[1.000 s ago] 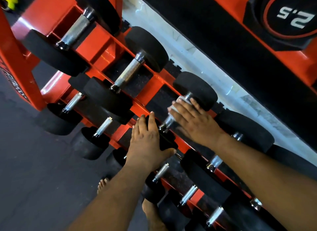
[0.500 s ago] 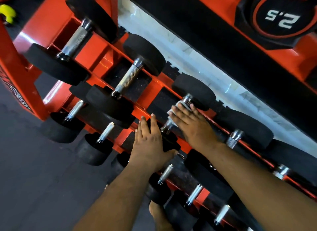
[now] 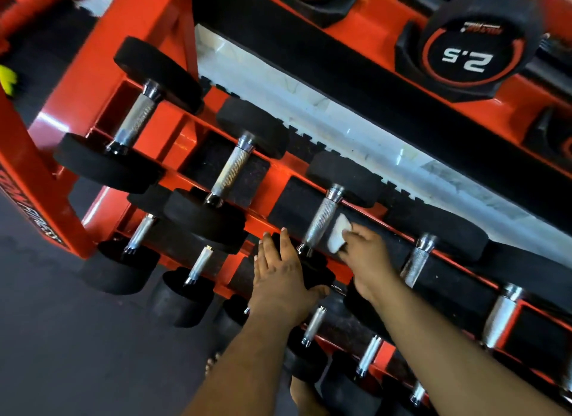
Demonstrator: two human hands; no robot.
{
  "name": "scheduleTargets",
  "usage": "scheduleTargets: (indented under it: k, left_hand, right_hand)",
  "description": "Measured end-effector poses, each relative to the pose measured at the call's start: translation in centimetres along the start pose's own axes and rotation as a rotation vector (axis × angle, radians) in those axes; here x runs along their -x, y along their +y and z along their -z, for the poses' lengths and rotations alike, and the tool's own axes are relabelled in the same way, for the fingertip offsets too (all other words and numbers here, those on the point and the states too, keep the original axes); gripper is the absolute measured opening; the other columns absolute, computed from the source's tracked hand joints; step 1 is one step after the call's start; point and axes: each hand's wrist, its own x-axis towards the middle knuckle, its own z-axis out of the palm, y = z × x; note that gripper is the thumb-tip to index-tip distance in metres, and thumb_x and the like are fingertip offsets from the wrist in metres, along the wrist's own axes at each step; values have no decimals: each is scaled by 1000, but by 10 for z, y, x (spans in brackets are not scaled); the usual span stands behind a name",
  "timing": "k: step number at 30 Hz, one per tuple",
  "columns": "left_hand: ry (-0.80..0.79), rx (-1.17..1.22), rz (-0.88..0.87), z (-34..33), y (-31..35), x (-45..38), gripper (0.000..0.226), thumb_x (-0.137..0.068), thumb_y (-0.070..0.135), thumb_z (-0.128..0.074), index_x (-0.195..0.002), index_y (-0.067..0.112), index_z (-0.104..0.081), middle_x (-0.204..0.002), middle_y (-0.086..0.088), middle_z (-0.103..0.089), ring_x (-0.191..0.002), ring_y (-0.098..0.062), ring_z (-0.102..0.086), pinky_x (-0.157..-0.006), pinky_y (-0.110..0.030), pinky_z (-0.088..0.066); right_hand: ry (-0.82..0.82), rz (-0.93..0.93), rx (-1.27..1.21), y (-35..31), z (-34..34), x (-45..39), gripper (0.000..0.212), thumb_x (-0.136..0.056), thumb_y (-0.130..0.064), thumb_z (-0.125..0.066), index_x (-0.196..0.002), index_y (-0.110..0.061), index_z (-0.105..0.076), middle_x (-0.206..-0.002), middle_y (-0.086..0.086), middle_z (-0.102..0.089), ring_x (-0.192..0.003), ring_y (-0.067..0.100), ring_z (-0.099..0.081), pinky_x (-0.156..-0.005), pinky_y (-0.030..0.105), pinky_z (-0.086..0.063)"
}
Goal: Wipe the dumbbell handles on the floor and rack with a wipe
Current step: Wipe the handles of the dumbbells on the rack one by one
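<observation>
An orange rack [image 3: 102, 84] holds several black dumbbells with knurled steel handles on its upper and lower tiers. My right hand [image 3: 366, 261] holds a folded white wipe [image 3: 338, 233] just to the right of the third upper dumbbell's handle [image 3: 320, 222], beside it and apart from the steel. My left hand [image 3: 281, 279] rests flat on that dumbbell's near black head [image 3: 315, 273], with its thumb hooked round the head's lower edge. The handle itself is fully bare in view.
More handles lie to the left [image 3: 230, 176] and right [image 3: 416, 262], and smaller dumbbells [image 3: 198, 265] sit on the lower tier. A 2.5 weight plate [image 3: 464, 50] stands on a second orange rack behind. Dark floor [image 3: 62, 338] spreads at lower left, with my bare foot below.
My right hand has come off the third dumbbell's handle and moved right with the wipe, uncovering the steel. My left hand stays on the near head. The view has shifted.
</observation>
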Motion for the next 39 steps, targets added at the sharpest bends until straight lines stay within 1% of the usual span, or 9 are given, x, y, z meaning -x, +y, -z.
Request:
scheduleTargets:
  k: [5, 11, 16, 22, 25, 28, 33, 36, 39]
  left_hand:
    - [19, -13, -9, -1, 1, -1, 133, -73, 62, -79, -159, 16, 11, -166, -21, 8, -156, -33, 8, -127, -44, 0]
    - [4, -2, -5, 1, 1, 0, 129, -76, 58, -77, -159, 19, 13, -167, -20, 10, -156, -32, 10, -127, -44, 0]
    - [8, -14, 5, 1, 3, -1, 127, -77, 61, -75, -159, 20, 13, -167, -18, 11, -156, -31, 11, -127, -42, 2]
    - [-3, -19, 19, 1, 1, 0, 129, -75, 64, -76, -159, 23, 13, -168, -15, 13, -156, -30, 12, -128, -43, -1]
    - [6, -23, 23, 0, 2, -1, 130, -74, 65, -77, -160, 23, 13, -168, -14, 10, -156, -30, 9, -127, -41, -1]
    - [12, -28, 27, 1, 3, 0, 131, -74, 64, -77, -159, 22, 13, -168, -13, 9, -156, -30, 7, -127, -41, -2]
    - [23, -31, 22, 1, 4, -2, 131, -74, 61, -78, -160, 21, 14, -168, -14, 9, -156, -29, 8, -125, -39, 1]
    - [5, -25, 36, 2, 5, -1, 130, -76, 59, -78, -159, 23, 15, -168, -11, 13, -156, -29, 10, -125, -39, 1]
    - [2, -5, 32, 2, 3, 0, 129, -76, 59, -77, -160, 23, 14, -168, -13, 12, -156, -30, 9, -125, -42, -1]
  right_hand:
    - [53, -140, -472, -45, -40, -16, 9, -100, -9, -57, -100, -14, -64, -104, 12, -72, -95, 25, -68, -91, 39, -54]
    - [-172, -322, -11, -20, -34, 13, 29, -87, -21, -76, -111, -7, -69, -101, 16, -75, -87, 28, -69, -81, 40, -57]
    - [-163, -263, -591, -45, -31, -34, 14, -92, -16, -65, -100, -5, -68, -87, 11, -68, -78, 23, -66, -89, 37, -54]
    - [-356, -315, -521, -20, -30, -29, 29, -79, -22, -73, -104, -10, -65, -89, 7, -66, -81, 20, -66, -76, 32, -60]
    - [-314, -235, -718, -32, -24, -41, 41, -81, -22, -72, -118, -5, -65, -103, 11, -67, -92, 22, -64, -89, 34, -58]
    - [-317, -198, -392, -18, -25, -20, 29, -87, -20, -72, -115, -14, -71, -107, 11, -71, -98, 22, -66, -98, 37, -51]
    - [-54, -97, -50, 0, -21, -6, 17, -98, -8, -57, -105, -15, -71, -95, 4, -76, -94, 21, -69, -83, 35, -56]
    - [101, 181, 285, -13, -28, -10, 31, -101, -16, -51, -126, -20, -68, -116, 5, -72, -108, 23, -66, -97, 32, -51]
    - [23, 415, 667, 1, -20, 21, 43, -102, -11, -51, -145, -17, -54, -120, 13, -71, -108, 28, -66, -83, 21, -43]
